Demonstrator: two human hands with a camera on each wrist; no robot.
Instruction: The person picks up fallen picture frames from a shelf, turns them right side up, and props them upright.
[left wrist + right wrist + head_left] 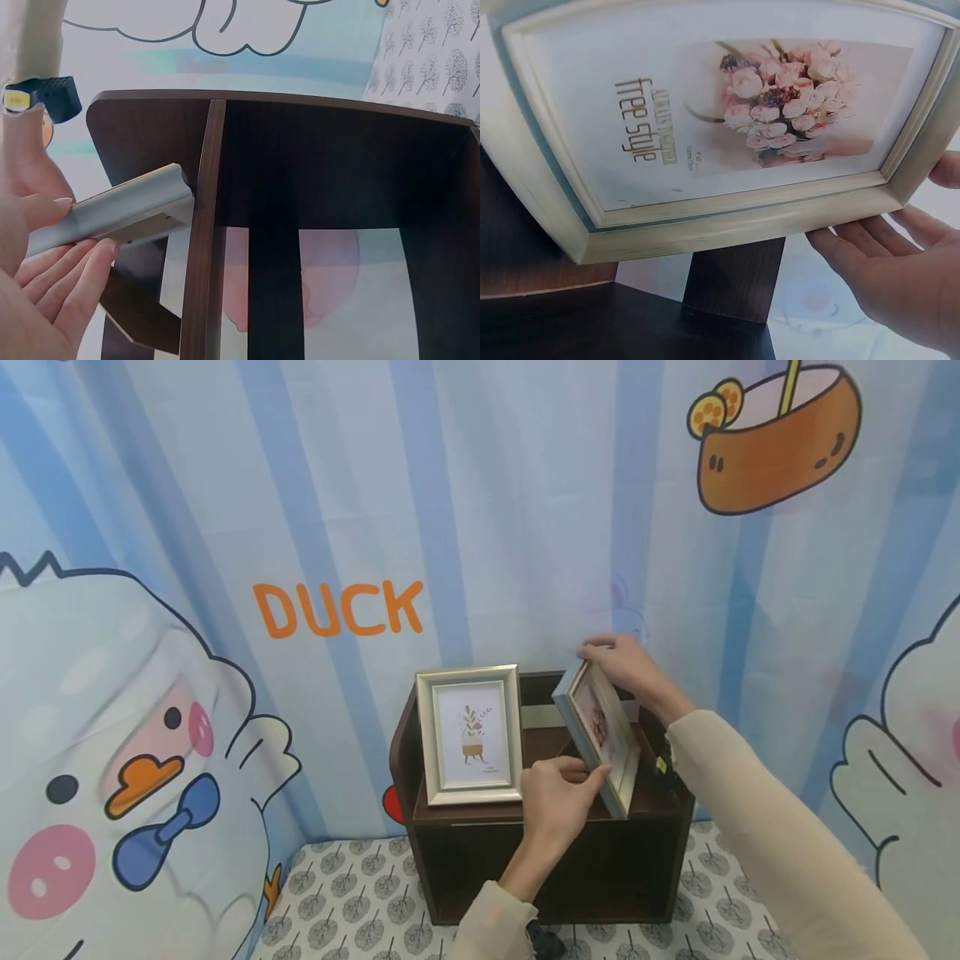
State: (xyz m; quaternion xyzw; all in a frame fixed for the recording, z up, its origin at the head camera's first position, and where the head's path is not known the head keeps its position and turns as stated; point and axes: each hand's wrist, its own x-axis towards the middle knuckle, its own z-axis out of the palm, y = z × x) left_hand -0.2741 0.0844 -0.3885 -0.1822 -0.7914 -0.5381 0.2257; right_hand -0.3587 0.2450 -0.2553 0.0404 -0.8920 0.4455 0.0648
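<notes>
My two hands hold a cream picture frame [621, 752] with bluish sides, tilted and turned to the side above the right half of a dark brown shelf unit [551, 868]. At its lower left edge, the left hand [557, 802] pinches it between thumb and fingers. The right hand [626, 664] grips the top edge; in the right wrist view its fingers [855, 244] bend behind the border. Inside the frame is a print of pink roses [787, 105] with "free style" lettering. A second, silver-gold picture frame [512, 735] with a potted-plant print stands on the unit's left side.
The unit has raised side panels [402, 756], a back rail [542, 687] and an open lower compartment. It stands on a tree-patterned cloth [352, 893]. Behind hangs a blue-striped curtain [525, 527] with duck drawings. A dark device [64, 97] sits on the right wrist.
</notes>
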